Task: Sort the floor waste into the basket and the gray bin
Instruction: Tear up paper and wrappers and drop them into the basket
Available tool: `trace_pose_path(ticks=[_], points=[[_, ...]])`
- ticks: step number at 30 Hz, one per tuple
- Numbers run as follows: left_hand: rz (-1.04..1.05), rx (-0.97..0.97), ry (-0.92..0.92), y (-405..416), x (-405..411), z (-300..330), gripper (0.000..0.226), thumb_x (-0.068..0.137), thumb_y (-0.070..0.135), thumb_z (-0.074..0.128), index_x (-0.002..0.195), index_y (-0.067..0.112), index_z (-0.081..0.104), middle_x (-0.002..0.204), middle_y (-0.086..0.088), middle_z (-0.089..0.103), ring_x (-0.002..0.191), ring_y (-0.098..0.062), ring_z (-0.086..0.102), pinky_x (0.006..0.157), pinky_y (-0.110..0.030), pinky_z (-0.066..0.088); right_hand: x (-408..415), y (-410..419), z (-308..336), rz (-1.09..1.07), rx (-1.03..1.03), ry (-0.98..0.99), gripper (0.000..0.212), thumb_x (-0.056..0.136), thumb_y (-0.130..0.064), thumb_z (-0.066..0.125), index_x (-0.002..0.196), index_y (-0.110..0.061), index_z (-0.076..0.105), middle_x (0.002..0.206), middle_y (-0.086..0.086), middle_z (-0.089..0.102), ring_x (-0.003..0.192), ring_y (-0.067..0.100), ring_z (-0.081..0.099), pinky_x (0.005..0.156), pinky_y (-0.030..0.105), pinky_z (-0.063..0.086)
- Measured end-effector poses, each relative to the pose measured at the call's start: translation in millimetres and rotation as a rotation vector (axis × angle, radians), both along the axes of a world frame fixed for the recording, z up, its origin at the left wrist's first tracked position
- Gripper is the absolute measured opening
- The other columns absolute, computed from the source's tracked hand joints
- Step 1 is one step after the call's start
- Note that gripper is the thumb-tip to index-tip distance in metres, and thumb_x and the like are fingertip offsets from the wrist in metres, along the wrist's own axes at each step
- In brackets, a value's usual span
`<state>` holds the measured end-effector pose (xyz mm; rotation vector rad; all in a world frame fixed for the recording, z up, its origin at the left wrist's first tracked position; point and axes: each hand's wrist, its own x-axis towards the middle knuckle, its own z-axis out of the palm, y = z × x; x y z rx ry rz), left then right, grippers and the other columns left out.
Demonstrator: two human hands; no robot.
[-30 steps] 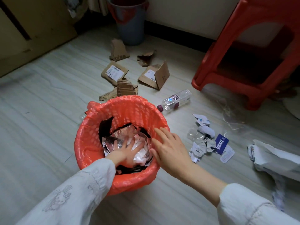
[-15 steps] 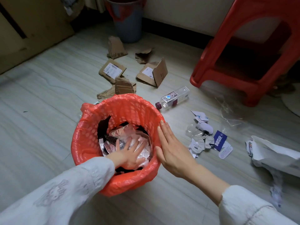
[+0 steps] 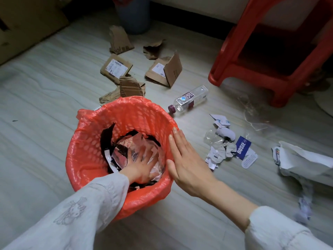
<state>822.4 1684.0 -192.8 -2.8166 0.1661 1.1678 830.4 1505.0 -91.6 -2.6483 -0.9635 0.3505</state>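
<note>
We look down at a pale wood-grain floor, with our landmark, a round basket lined with an orange-red bag, standing on it near the middle.

Beyond and to the right of the basket stands a red plastic stool. Straight beyond the basket, against the wall, is the gray bin, only its lower part in view. To the far right of the basket lies a crumpled white bag.

Between the basket and the gray bin, torn cardboard pieces lie scattered; one of them touches the basket's far rim. Just beyond the basket to the right, a clear plastic bottle with a purple cap lies on its side. Right of the basket sits a small heap of paper scraps, with a blue tag at its right edge. A sheet of clear film lies beyond that heap, near the stool.

Our left hand reaches down inside the basket, fingers spread flat and pressing on crinkled clear plastic and dark scraps at the bottom. Our right hand lies flat against the basket's right rim, fingers straight and together, holding nothing. Both arms wear pale gray sleeves.
</note>
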Motion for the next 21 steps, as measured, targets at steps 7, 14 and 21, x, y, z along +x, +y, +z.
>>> trace_pose_path(ticks=[7,14,21], points=[[-0.027,-0.184,-0.049,11,-5,56,0.055,0.098,0.045,0.023,0.147,0.034,0.000,0.151,0.013,-0.021,0.141,-0.031,-0.020,0.101,-0.070,-0.012,-2,-8,27,-0.014,-0.115,0.115,0.058,0.100,-0.039,0.018,0.150,-0.016,-0.001,0.156,0.005,-0.017,0.144,0.015,-0.016,0.119,0.038,-0.004],[0.176,-0.466,-0.327,-9,-12,145,0.045,0.100,0.022,0.031,0.145,0.017,0.027,0.155,-0.006,0.017,0.144,-0.021,0.010,0.115,-0.035,0.009,-9,-37,75,-0.059,-0.096,0.065,0.055,0.100,-0.030,0.029,0.149,-0.020,0.006,0.158,0.004,0.005,0.146,0.019,0.003,0.118,0.038,0.008],[0.102,-0.752,-0.732,-76,-18,184,0.036,0.091,0.004,0.045,0.124,0.012,0.054,0.122,-0.006,0.055,0.116,-0.019,0.050,0.096,-0.023,0.033,-32,-103,93,-0.257,-0.114,0.150,0.048,0.098,-0.026,0.035,0.144,-0.018,0.024,0.143,0.006,0.039,0.125,0.028,0.043,0.095,0.039,0.042]])
